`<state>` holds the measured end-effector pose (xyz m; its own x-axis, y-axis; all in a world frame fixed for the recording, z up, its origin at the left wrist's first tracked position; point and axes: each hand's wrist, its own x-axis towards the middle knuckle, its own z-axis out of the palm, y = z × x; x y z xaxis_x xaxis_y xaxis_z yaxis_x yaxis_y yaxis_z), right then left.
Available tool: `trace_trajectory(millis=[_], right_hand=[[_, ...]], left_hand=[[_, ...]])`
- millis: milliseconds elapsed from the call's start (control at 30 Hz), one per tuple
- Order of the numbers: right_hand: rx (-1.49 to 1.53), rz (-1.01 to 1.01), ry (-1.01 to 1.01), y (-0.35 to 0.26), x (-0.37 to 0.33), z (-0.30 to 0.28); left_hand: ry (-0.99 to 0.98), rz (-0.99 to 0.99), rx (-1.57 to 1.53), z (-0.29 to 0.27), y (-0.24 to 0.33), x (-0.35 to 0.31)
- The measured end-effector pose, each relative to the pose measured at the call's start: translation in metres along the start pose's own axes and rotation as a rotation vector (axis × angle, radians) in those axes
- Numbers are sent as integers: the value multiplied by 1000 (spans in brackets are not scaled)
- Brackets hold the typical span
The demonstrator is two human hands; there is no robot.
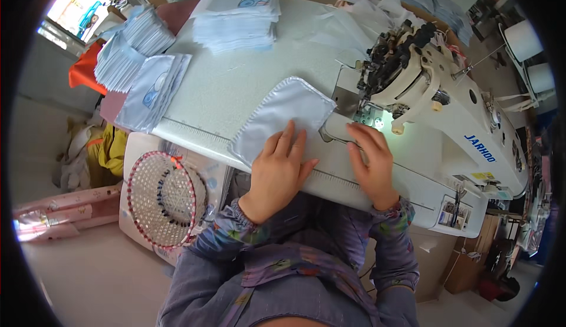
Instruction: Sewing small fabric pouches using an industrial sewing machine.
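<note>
A pale blue fabric piece [271, 115] with stitched edges lies flat on the sewing table, left of the sewing machine [407, 85]. My left hand [280, 165] rests on its near part, fingers stretched out and apart. Over by the needle area, my right hand [372, 162] hovers or lies on the table with its fingers slightly bent and apart; nothing shows in it. A curved metal guide [330, 135] sits between the two hands, close to the fabric's right corner. The machine's lamp lights the plate just beyond my right fingertips.
Stacks of pale blue fabric pieces [236, 29] stand at the back, and more folded pieces [156, 88] lie at the left edge. A white woven basket [194, 200] with a dark red rim is at lower left. Thread cones [525, 41] stand far right. White fabric scraps [377, 12] fill a box behind the machine.
</note>
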<state>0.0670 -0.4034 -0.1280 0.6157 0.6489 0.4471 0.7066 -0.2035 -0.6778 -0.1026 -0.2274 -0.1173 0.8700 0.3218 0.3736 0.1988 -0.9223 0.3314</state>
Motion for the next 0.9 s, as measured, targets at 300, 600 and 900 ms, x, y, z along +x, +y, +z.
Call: trace_trajectory(millis=[300, 600, 900], right_hand=[[-174, -135, -123, -32, -36, 20], [614, 232, -347, -81, -100, 28], [366, 187, -465, -98, -75, 72]], left_hand=[[311, -596, -438, -53, -78, -68], [69, -626, -940, -16, -69, -62], [301, -733, -1281, -20, -69, -124]])
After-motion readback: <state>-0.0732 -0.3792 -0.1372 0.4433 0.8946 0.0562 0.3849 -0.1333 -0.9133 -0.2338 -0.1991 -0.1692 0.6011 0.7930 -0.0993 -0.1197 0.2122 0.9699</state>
